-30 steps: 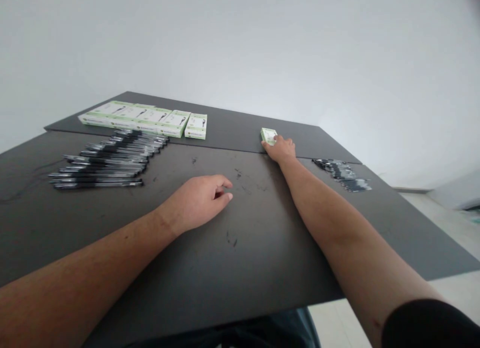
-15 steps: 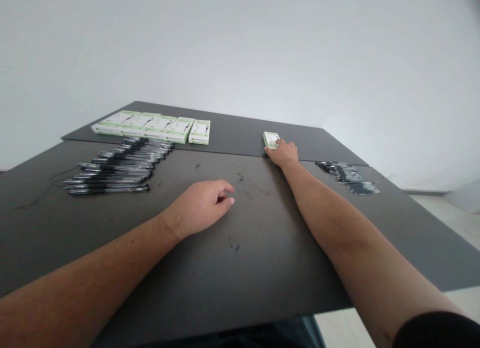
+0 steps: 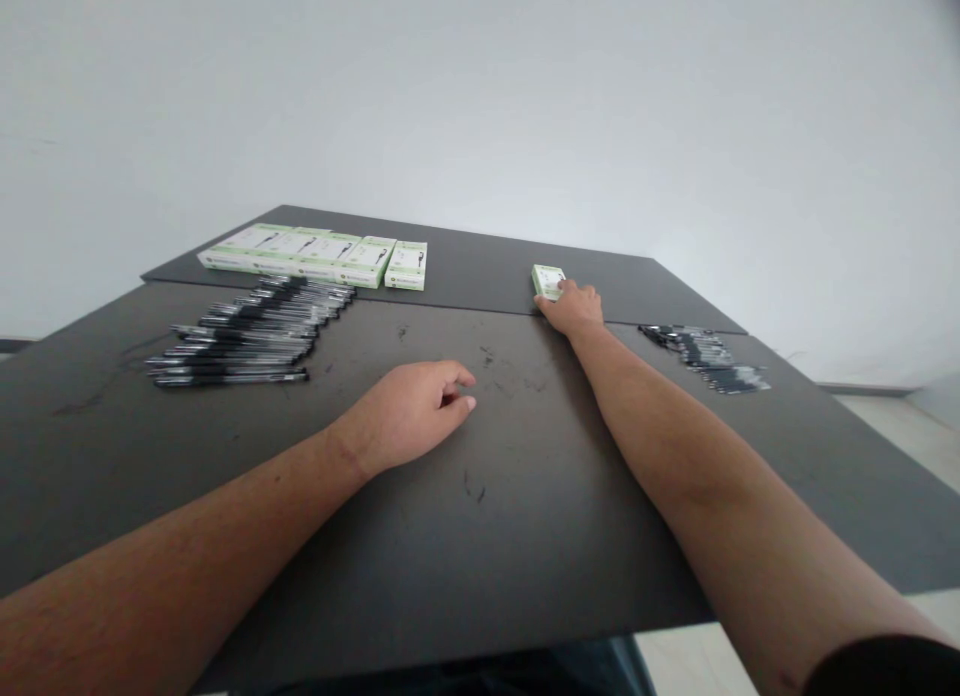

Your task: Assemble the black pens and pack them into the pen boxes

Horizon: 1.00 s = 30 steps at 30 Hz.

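Far out on the table, my right hand (image 3: 576,308) grips a small white and green pen box (image 3: 547,278), thumb on its near left side and fingers over its right end. Part of the box is hidden beneath the fingers. My left hand (image 3: 411,414) rests over the middle of the table with nothing in it, thumb and curled fingers apart. Left of it lies a spread of black-and-clear pens (image 3: 244,334). Behind those pens, several similar pen boxes (image 3: 300,251) lie flat in a row, and one box (image 3: 407,264) sits at the row's right end.
A smaller group of pens (image 3: 705,356) lies to the right of my right forearm. The dark grey table (image 3: 480,576) has a seam across its far part and some dark scuff marks. A pale wall (image 3: 480,106) stands behind it.
The whole view has shifted slightly, so everything appears a little further right. Both hands keep their positions on the table, the right one still at the box.
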Available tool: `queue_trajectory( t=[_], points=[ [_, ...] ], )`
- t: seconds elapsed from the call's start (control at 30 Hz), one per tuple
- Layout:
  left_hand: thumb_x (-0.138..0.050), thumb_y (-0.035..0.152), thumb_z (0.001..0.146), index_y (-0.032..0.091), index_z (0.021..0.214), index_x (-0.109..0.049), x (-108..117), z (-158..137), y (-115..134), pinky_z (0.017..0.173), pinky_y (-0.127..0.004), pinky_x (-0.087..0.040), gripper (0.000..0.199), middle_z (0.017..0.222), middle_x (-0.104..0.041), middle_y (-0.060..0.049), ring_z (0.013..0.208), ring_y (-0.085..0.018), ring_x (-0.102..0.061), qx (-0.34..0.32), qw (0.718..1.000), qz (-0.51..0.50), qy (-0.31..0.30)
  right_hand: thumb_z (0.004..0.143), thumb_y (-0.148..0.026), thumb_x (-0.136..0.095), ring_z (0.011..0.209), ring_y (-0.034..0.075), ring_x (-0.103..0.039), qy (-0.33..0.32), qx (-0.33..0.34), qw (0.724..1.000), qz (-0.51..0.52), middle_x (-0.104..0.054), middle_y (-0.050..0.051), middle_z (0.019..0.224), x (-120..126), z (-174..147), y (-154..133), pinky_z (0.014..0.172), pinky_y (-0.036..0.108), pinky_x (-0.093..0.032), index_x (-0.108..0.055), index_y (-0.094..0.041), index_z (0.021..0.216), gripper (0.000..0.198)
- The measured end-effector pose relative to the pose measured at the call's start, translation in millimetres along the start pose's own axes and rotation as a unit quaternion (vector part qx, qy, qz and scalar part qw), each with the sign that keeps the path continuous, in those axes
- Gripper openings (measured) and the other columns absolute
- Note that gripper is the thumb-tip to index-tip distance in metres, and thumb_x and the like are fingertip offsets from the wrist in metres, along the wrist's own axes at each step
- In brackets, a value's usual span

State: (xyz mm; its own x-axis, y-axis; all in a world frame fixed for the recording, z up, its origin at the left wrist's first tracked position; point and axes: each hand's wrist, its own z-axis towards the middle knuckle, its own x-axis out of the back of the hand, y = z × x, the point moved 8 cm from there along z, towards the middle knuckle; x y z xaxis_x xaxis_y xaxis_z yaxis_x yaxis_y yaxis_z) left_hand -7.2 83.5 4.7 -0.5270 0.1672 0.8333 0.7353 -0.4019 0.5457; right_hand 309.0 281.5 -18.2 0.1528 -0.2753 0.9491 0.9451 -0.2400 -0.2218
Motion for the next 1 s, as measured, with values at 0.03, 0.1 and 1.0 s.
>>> queue_trajectory(
  t=[0.03,0.1,1.0],
  points=[
    [-0.067,0.038,0.1,0.023,0.126,-0.082,0.1,0.0,0.5,0.091,-0.038,-0.063,0.034,0.112,-0.091,-0.006,0.105,-0.028,-0.086,-0.002,1.0,0.001,0.0,0.101,-0.074,-0.063,0.149,0.044,-0.055,0.0,0.001,1.0,0.0,-0.063,0.03,0.156,0.1,-0.1,0.0,0.121,0.057,-0.047,-0.062,-0.016,0.164,0.086],
    [-0.067,0.037,0.1,0.023,0.126,-0.082,0.1,-0.2,1.3,0.09,-0.038,-0.062,0.033,0.112,-0.091,-0.006,0.106,-0.028,-0.086,-0.004,1.0,0.004,-0.001,0.101,-0.074,-0.063,0.148,0.044,-0.055,0.001,0.002,1.0,-0.001,-0.063,0.03,0.155,0.3,-0.7,0.1,0.121,0.057,-0.047,-0.062,-0.016,0.164,0.086],
    [-0.071,0.036,0.101,0.023,0.128,-0.082,-3.6,-0.5,2.4,0.097,-0.038,-0.064,0.032,0.109,-0.09,-0.006,0.101,-0.026,-0.085,-0.001,1.0,-0.008,-0.003,0.1,-0.079,-0.065,0.145,0.047,-0.058,0.022,0.014,1.0,0.009,-0.067,0.031,0.15,-2.9,1.4,6.9,0.121,0.057,-0.043,-0.061,-0.014,0.166,0.092]
  ],
)
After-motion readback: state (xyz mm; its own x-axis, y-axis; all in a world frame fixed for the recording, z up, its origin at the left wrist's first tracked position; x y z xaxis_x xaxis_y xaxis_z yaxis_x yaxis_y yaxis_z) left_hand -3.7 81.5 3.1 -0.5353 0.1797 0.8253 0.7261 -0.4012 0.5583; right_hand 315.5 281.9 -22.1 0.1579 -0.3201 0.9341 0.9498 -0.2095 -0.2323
